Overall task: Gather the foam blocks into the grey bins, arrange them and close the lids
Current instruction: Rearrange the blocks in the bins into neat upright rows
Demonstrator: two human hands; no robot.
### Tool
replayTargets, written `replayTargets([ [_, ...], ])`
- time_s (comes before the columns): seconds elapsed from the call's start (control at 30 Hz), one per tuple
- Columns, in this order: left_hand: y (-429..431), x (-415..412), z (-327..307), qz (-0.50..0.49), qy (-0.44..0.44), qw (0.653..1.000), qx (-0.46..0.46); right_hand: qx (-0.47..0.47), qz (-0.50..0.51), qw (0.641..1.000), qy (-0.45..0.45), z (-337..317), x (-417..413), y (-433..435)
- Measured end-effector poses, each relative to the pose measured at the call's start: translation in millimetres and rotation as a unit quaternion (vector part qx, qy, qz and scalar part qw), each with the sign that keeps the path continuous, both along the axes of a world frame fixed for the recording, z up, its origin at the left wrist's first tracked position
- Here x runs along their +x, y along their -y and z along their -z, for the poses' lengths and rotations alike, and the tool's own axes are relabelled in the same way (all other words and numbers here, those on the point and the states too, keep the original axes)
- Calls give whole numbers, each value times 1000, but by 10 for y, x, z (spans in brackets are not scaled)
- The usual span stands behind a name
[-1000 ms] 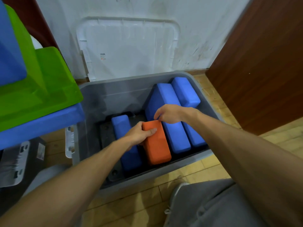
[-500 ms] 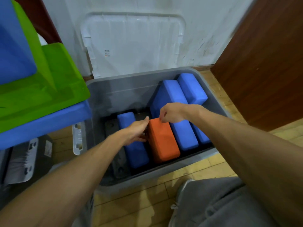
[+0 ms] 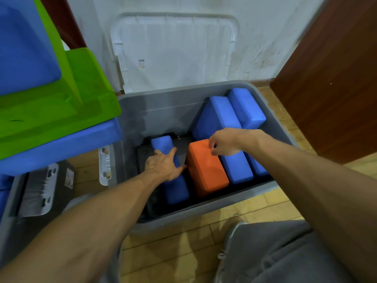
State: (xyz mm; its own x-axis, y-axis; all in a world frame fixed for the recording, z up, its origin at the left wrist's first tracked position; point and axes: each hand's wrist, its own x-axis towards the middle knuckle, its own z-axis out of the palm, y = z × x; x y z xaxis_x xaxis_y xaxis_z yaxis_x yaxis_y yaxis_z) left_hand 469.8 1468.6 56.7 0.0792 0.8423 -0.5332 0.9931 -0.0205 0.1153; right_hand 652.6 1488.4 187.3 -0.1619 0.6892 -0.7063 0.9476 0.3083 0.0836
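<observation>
An open grey bin (image 3: 183, 93) stands on the wooden floor. Inside it, an orange foam block (image 3: 206, 172) stands between a small blue block (image 3: 176, 188) on its left and two larger blue blocks (image 3: 221, 113) (image 3: 247, 108) leaning on its right. My left hand (image 3: 163, 164) lies over the small blue block, fingers wrapped on its far end and thumb reaching toward the orange one. My right hand (image 3: 226, 141) has its fingers curled on the orange block's far top corner.
A white lid (image 3: 175, 54) leans on the wall behind the bin. Big green (image 3: 61, 103) and blue (image 3: 61, 146) foam pieces are stacked at the left above another grey bin (image 3: 8, 221). A brown wooden panel (image 3: 330, 78) stands at the right.
My left hand let go of the orange block and moved left onto the small blue block. The right hand stayed at the orange block's far end, and the orange block now stands more upright.
</observation>
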Motion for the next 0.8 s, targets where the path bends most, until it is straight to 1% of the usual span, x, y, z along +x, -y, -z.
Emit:
replayTargets([
  [0.1, 50, -19, 1, -59, 9, 998, -21, -28, 1, 1000, -3, -9, 46, 2],
  [0.17, 98, -39, -16, -105, 49, 993, -36, -31, 12, 999, -13, -2, 87, -6],
  [0.23, 122, -68, -78, -141, 90, 986, -24, -29, 20, 999, -17, -1, 97, -8],
  [0.3, 96, -128, -191, -153, 110, 982, -5, -21, 17, 999, -25, -18, 56, -4],
  [0.37, 13, -219, -367, -180, 125, 976, 5, 8, 25, 997, -73, -55, -4, -9],
  [0.43, -76, -285, -588, -210, 145, 967, 11, 26, 31, 988, -148, -71, -79, -34],
  [0.5, -110, -293, -836, -210, 149, 966, 30, 33, 37, 975, -216, -115, -177, -40],
  [0.57, -121, -256, -1082, -200, 151, 966, 66, 13, 47, 964, -262, -163, -286, -18],
  [0.63, -182, -218, -1317, -199, 156, 962, 99, -28, 63, 953, -294, -181, -348, -1],
  [0.7, -304, -186, -1515, -209, 170, 957, 110, -70, 94, 933, -339, -169, -366, 3],
  [0.73, -379, -168, -1589, -218, 178, 953, 108, -76, 112, 920, -367, -163, -359, -5],
  [0.8, -505, -127, -1709, -235, 205, 945, 97, -56, 140, 894, -421, -197, -314, -29],
])
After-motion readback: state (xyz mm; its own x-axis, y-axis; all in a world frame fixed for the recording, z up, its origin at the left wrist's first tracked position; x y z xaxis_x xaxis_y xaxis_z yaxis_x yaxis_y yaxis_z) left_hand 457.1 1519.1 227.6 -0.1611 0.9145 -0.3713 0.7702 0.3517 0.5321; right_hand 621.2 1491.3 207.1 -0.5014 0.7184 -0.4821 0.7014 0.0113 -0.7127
